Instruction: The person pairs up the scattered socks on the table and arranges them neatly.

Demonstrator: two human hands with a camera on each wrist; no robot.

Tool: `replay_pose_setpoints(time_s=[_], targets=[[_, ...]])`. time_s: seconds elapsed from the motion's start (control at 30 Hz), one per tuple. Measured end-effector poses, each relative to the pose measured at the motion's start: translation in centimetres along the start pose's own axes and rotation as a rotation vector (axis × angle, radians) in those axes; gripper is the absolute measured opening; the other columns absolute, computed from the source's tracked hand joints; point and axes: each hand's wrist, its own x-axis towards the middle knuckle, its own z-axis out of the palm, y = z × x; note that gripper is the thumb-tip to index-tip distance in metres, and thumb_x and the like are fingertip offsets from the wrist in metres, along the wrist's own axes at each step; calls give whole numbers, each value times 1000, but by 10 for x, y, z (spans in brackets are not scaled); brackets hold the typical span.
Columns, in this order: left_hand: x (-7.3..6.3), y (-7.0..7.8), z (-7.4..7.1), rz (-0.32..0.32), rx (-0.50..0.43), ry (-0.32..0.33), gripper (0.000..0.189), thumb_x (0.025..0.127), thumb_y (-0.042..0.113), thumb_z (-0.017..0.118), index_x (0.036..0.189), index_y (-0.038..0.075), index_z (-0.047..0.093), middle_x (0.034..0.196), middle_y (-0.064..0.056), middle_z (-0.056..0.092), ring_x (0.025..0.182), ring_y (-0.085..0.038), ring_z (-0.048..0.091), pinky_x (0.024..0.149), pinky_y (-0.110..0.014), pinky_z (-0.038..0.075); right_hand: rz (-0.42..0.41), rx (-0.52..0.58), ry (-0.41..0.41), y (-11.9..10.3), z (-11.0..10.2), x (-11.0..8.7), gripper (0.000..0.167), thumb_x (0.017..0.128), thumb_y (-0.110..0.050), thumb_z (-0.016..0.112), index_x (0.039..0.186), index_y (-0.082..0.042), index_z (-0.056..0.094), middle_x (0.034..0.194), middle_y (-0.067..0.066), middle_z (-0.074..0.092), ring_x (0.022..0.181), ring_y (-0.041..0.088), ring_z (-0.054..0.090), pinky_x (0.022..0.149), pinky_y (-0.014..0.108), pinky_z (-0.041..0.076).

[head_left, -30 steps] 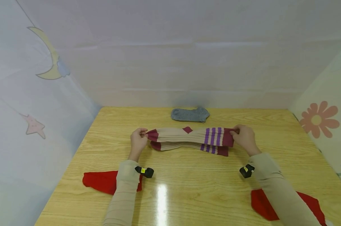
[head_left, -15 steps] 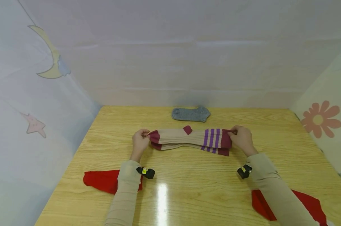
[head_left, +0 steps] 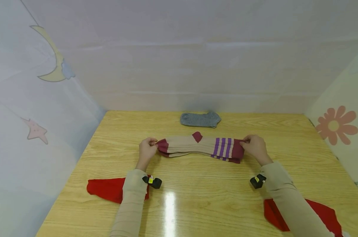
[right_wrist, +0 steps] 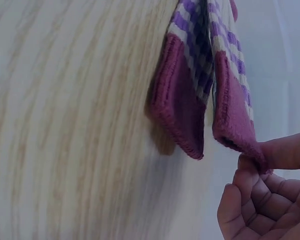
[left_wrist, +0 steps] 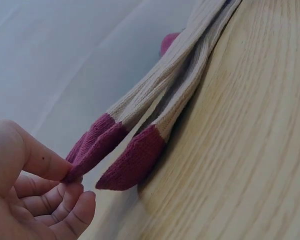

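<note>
Stretched level between both hands is a beige sock [head_left: 184, 143] with maroon toe, heel and cuff and purple stripes. My left hand [head_left: 147, 149] pinches its maroon toe [left_wrist: 97, 145] between thumb and forefinger. At the other end my right hand [head_left: 255, 148] pinches a corner of the maroon cuff [right_wrist: 235, 115]. A matching second sock [right_wrist: 175, 100] lies on the table just under the held one, mostly covered by it in the head view. Both wrist views show a gap between the two socks at their ends.
A grey ankle sock [head_left: 200, 119] lies at the back of the wooden table [head_left: 208, 194]. One red piece of fabric [head_left: 106, 189] is partly under the left forearm, another red piece [head_left: 324, 212] under the right. Fabric walls stand behind and at the sides.
Both hands have lowered the held sock toward the near side, so it now covers more of the second sock. The grey sock and red pieces stay put.
</note>
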Motion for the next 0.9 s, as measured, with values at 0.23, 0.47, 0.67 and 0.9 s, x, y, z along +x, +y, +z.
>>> replay_pose_setpoints(time_s=[0.23,0.47,0.67,0.9], targets=[[-1,-2,0,-22,-1,-39,18,76,-3,58,92,-4,65,74,-12,61,55,-13,51,47,-23,40,46,-4,-70,3,3,0,26,83,-12,58,88,13,63,76,21,62,66,28,56,57,35,43],[-1,-5,0,-42,40,-93,19,79,0,57,96,-3,64,73,-12,60,52,-13,50,46,-24,40,107,-12,-175,5,6,0,26,83,-13,59,91,12,63,81,21,63,69,26,55,59,36,44],[0,-6,2,-3,191,-172,20,79,3,59,98,-4,61,75,-11,61,61,-16,53,51,-26,42,104,-34,-200,11,10,1,23,82,-13,61,87,9,64,81,19,63,70,27,55,59,37,43],[0,-1,1,31,321,-210,20,77,3,64,95,-4,60,80,-11,63,67,-18,55,57,-29,44,111,-71,-245,15,13,2,27,83,-17,61,88,10,62,82,19,62,71,28,55,64,41,45]])
